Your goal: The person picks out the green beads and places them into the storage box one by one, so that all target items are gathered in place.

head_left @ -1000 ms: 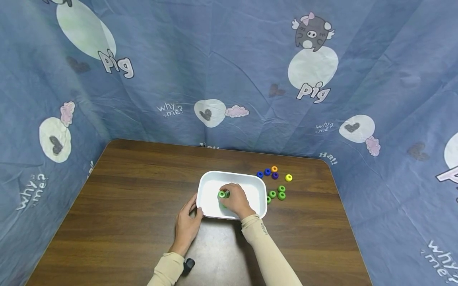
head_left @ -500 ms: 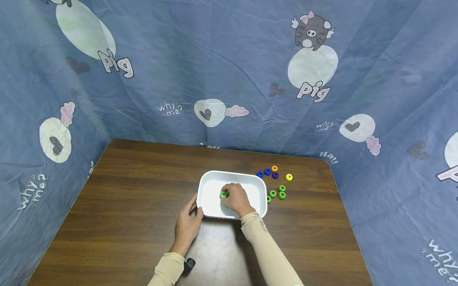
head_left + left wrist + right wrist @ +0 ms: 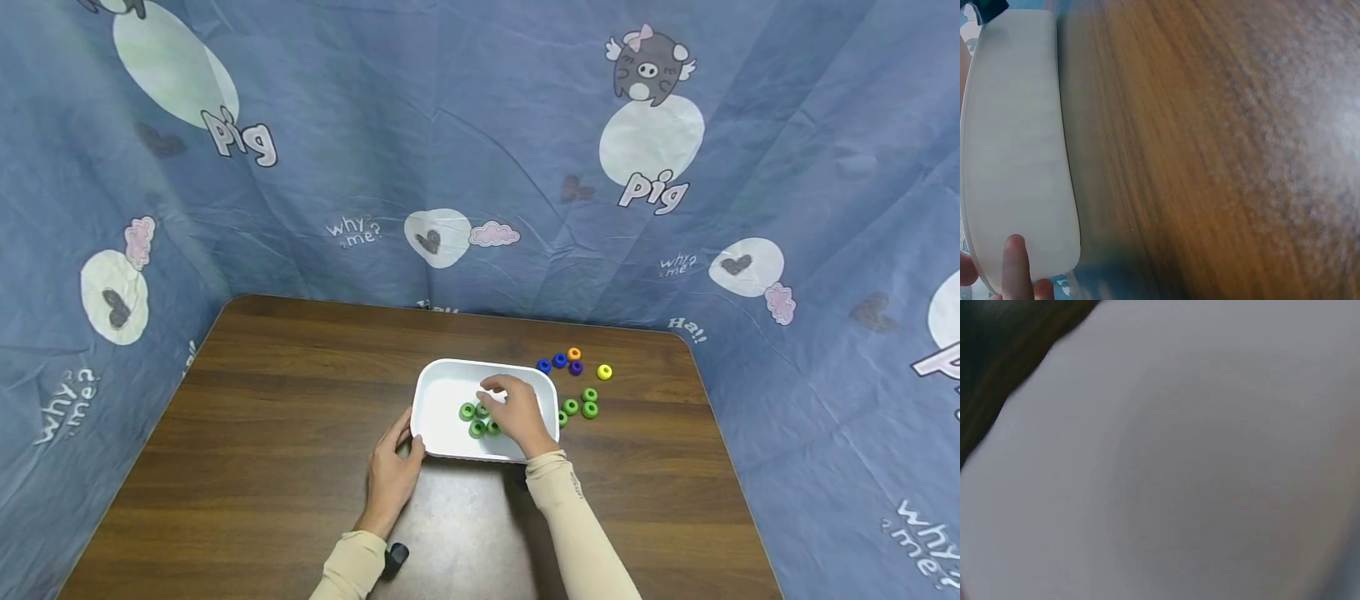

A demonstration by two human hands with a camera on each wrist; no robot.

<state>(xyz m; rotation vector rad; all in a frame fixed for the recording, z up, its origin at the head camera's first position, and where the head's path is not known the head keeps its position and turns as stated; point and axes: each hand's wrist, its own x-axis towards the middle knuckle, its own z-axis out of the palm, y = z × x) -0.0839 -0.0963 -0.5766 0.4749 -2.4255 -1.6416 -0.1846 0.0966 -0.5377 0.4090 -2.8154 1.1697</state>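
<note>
White tray, green beads inside, two hands on it and over it

Taking the tray's middle as the centre of the dial in the head view, the left hand sits at eight o'clock, holding the tray's corner between thumb and fingers. The left wrist view shows a finger laid straight against the pale outer wall, at seven o'clock in that picture.

The right hand reaches in from five o'clock and hangs over the tray. Its thumb and forefinger are curved but apart, with nothing visible between them. At least four green beads lie in a close cluster just beside its fingertips, towards nine and seven o'clock; the hand partly covers one of them. The right wrist view is mostly a pale blur, so it tells little about the fingers.

Outside the tray, four loose green beads lie on the table around three o'clock, the nearest right by the tray's wall. Two blue beads, an orange bead and a purple bead gather at two o'clock. A yellow bead lies farther out, between two and three.

Both arms wear cream sleeves, and a black band shows at the left wrist. Brown wood-grain forms the table; blue printed cloth hangs beyond it at twelve o'clock.
</note>
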